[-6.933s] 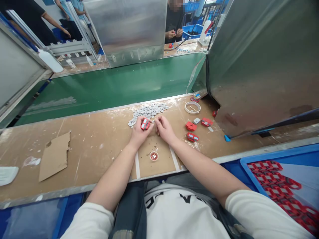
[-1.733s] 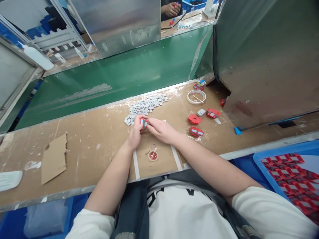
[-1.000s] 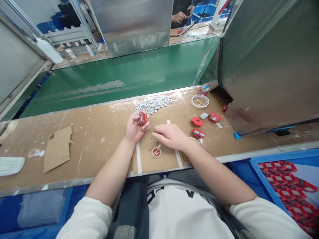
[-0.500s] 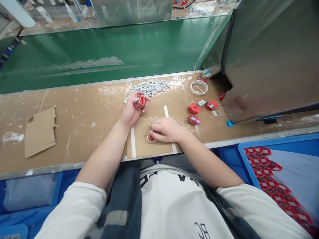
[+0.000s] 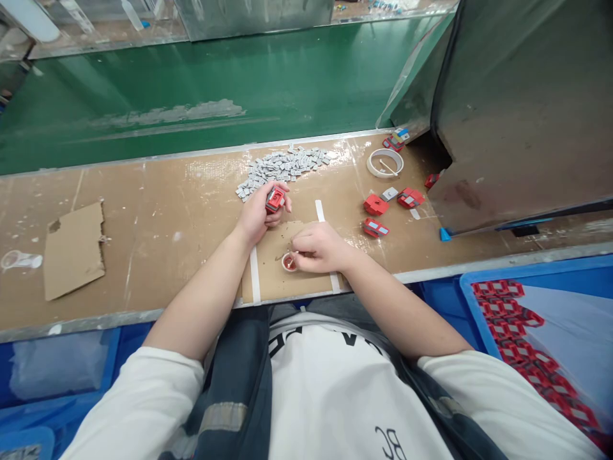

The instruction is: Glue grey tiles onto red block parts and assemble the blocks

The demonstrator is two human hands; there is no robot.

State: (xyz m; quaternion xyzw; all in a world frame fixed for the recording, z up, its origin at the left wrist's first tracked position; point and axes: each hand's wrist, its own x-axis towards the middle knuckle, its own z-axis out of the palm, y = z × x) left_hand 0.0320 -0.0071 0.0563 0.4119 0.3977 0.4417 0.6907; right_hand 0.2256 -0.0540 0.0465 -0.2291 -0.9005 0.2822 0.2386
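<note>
Clasping a red part [image 5: 274, 199] in the left hand [image 5: 258, 216] grip beside grey chips [image 5: 280, 167]; pinching a thin stick [image 5: 292, 255] over a small dish [image 5: 287, 262] near the surface's front edge in the right hand [image 5: 320, 248] grip. Shirt lettering [image 5: 387, 441] unreadable.

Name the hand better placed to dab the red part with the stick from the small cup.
Likely right. The right hand has its fingertips at the stick in the small cup; the left hand is busy gripping the red part.
</note>
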